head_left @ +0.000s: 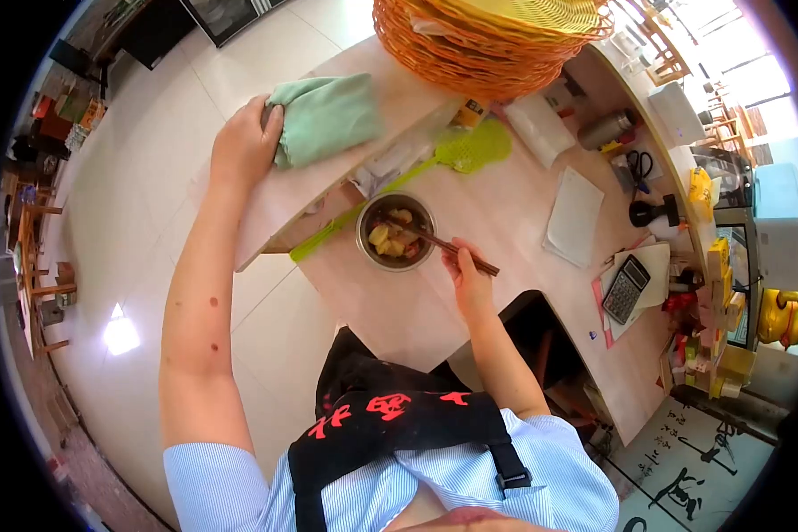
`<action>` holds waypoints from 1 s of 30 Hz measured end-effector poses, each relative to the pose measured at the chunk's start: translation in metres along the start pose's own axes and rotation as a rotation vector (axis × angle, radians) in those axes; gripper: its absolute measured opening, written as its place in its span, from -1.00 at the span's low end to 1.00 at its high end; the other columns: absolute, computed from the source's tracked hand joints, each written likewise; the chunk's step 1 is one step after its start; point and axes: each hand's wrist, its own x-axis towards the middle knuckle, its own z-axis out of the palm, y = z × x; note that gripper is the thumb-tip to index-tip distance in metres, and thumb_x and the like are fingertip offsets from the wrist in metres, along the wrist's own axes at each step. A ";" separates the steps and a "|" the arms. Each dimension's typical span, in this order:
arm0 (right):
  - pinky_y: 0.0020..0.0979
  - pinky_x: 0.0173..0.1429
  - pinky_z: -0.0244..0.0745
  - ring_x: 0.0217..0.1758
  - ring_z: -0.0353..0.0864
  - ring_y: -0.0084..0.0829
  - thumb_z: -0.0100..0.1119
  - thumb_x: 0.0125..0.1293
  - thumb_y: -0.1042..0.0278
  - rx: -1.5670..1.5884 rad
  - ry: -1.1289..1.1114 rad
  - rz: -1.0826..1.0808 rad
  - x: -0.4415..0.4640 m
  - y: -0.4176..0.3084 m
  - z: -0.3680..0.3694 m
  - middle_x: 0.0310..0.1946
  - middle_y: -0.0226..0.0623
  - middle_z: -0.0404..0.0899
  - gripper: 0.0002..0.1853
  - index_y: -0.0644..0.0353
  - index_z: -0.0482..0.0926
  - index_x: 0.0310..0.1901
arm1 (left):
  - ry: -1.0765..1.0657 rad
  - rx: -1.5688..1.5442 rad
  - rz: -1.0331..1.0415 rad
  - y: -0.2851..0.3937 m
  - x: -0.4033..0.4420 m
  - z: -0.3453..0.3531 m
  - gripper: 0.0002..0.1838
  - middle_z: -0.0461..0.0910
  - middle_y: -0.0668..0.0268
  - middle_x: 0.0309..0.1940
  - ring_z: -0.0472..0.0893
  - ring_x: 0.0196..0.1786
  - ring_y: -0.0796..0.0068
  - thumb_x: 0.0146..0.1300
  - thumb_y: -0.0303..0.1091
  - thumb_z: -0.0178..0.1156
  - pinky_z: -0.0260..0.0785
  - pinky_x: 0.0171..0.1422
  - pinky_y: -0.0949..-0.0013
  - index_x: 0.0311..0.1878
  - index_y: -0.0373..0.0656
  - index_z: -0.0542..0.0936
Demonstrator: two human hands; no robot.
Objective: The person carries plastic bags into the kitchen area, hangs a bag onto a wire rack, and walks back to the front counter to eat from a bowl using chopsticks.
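My left hand (246, 140) grips the near-left edge of a folded pale green cloth (330, 120), which lies on the raised counter ledge. The thumb lies against the cloth; the other fingertips are partly hidden. My right hand (470, 277) is closed around a pair of dark brown chopsticks (434, 238). Their tips reach into a round steel bowl (362, 247) standing on the lower desk. Inside the bowl is food (388, 238) in yellowish chunks and darker pieces. A bright green fly swatter (472, 149) lies behind the bowl, its handle running down past the bowl's left side.
Stacked orange and yellow wicker baskets (479, 53) stand on the ledge at the top. White papers (574, 217), a calculator (625, 288), a steel flask (606, 129) and scissors (638, 166) lie to the right. A black seat (528, 319) is under the desk.
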 end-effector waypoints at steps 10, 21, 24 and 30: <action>-0.42 0.18 0.42 -0.01 0.49 -0.46 -0.01 0.38 0.36 -0.205 0.190 -0.293 0.008 -0.034 -0.019 -0.08 -0.25 0.48 -0.76 0.33 0.45 -0.03 | -0.012 0.013 -0.064 0.006 -0.002 -0.002 -0.59 0.58 0.07 -0.15 0.55 -0.08 0.07 0.29 -0.07 -0.06 0.38 -0.02 0.14 0.04 -0.13 0.50; -0.48 -0.14 0.42 -0.20 0.53 -0.35 0.12 0.20 0.63 -0.942 0.026 -0.873 0.001 -0.075 -0.008 -0.18 -0.17 0.51 -0.85 0.25 0.55 -0.20 | -0.038 0.010 -0.049 0.002 -0.001 0.001 -0.59 0.58 0.06 -0.13 0.56 -0.08 0.07 0.30 -0.07 -0.07 0.38 0.00 0.16 0.06 -0.13 0.49; -0.41 -0.14 0.44 -0.18 0.53 -0.21 0.15 0.13 0.67 -1.059 -0.073 -0.986 -0.004 -0.080 0.003 -0.15 -0.13 0.50 -0.80 0.22 0.56 -0.20 | -0.046 0.013 -0.066 0.002 0.002 -0.001 -0.58 0.57 0.06 -0.10 0.55 -0.06 0.08 0.30 -0.07 -0.07 0.38 0.01 0.17 0.07 -0.14 0.48; -0.31 -0.11 0.48 -0.06 0.50 -0.12 0.22 -0.04 0.62 -1.317 -0.181 -1.184 0.009 -0.074 0.000 -0.07 -0.08 0.47 -0.69 0.15 0.57 -0.19 | -0.033 0.010 -0.047 -0.002 0.002 0.003 -0.58 0.56 0.04 -0.10 0.54 -0.05 0.07 0.31 -0.09 -0.07 0.37 0.02 0.17 0.09 -0.15 0.47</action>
